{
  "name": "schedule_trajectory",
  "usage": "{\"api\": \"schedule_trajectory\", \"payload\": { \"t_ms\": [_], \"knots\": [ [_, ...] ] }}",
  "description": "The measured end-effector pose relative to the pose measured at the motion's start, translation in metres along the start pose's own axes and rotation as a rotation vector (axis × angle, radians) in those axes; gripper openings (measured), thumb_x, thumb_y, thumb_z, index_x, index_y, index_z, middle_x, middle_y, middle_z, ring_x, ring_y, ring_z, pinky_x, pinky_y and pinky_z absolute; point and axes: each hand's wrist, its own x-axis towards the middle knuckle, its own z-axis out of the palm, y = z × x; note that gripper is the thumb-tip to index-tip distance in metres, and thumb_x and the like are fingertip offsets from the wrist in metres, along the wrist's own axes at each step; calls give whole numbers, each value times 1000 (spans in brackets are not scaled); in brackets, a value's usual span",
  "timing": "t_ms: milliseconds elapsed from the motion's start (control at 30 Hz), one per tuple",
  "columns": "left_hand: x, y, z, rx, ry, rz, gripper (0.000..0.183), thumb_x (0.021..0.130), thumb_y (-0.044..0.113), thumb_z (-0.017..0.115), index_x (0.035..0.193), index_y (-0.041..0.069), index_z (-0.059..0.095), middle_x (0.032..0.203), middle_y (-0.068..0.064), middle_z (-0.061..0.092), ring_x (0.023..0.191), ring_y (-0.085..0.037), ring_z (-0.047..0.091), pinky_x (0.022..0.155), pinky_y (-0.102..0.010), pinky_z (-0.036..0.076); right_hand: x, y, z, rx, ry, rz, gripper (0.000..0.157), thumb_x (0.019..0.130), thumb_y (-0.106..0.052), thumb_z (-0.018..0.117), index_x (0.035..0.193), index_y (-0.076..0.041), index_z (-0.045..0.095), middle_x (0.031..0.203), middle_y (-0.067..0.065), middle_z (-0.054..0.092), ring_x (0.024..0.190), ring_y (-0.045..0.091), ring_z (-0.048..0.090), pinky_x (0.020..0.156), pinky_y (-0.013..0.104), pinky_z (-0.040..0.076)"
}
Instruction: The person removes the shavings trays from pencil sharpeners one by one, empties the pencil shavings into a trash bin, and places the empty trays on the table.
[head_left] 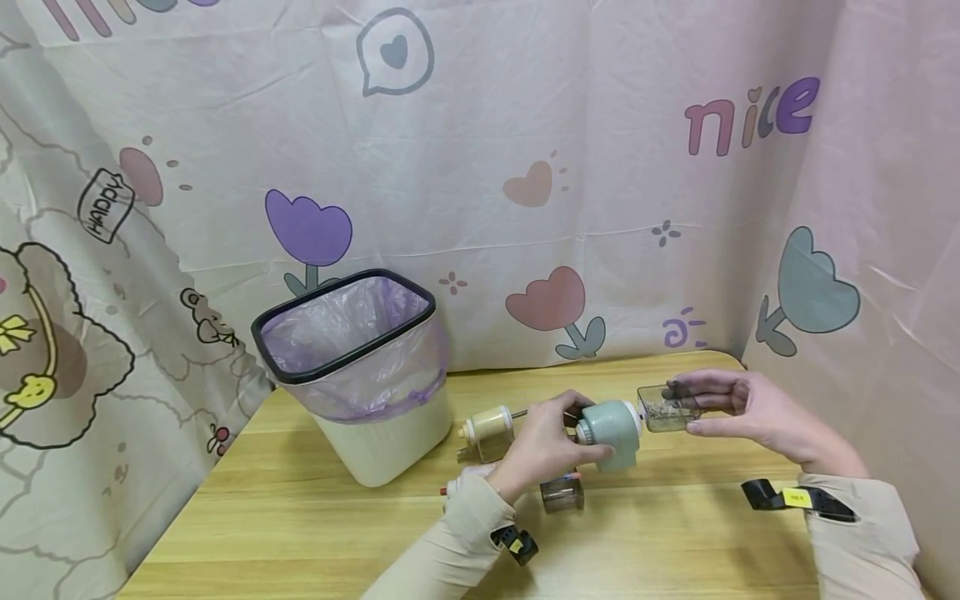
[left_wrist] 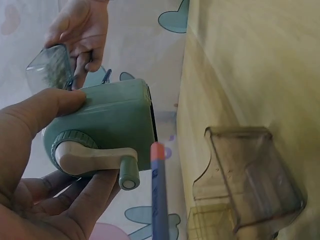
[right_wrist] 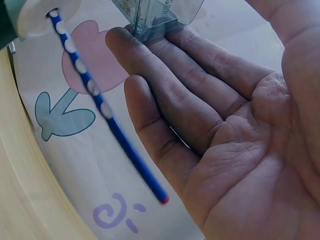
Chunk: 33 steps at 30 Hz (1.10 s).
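Observation:
My left hand grips a green hand-crank pencil sharpener above the table, its crank turned toward the left wrist camera. From the sharpener's pale front sticks a blue pencil with white dots, seen in the right wrist view. To the right, my right hand pinches a clear shavings drawer between thumb and fingers. Shavings lie inside it. Below the sharpener, a smoky clear drawer rests on the table, near a blue pencil with a reddish end.
A white wastebasket with a black rim and a purplish liner bag stands at the left. Beside it on the wooden table lies a yellow sharpener, partly behind my left hand. A patterned curtain encloses the back and sides.

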Motion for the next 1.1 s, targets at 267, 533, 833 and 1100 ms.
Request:
{"api": "schedule_trajectory", "payload": {
  "t_ms": [267,533,833,1100],
  "knots": [
    [-1,5,17,8,-43,-4,54,70,30,92,114,20,63,100,10,68,87,0,61,73,-15,53,1,1,0,7,6,-23,54,88,-6,75,138,0,54,126,-12,69,110,3,67,88,20,57],
    [-2,7,30,9,-76,-15,53,68,27,93,112,19,64,97,10,69,82,1,60,69,-15,53,0,1,0,17,11,-14,54,89,-7,74,138,-2,54,127,-8,70,110,4,68,88,21,57],
    [-3,5,39,96,-75,10,54,67,32,94,110,19,64,96,11,69,82,3,59,70,-13,51,1,-1,1,9,3,9,52,90,-10,73,139,-5,54,127,-7,70,111,2,67,85,26,59],
    [-3,3,45,138,-66,24,55,66,32,94,110,17,63,96,9,69,80,3,59,69,-12,50,2,2,0,15,3,-25,52,90,-6,73,137,0,54,126,-8,70,111,3,67,86,24,59]
  ]
}}
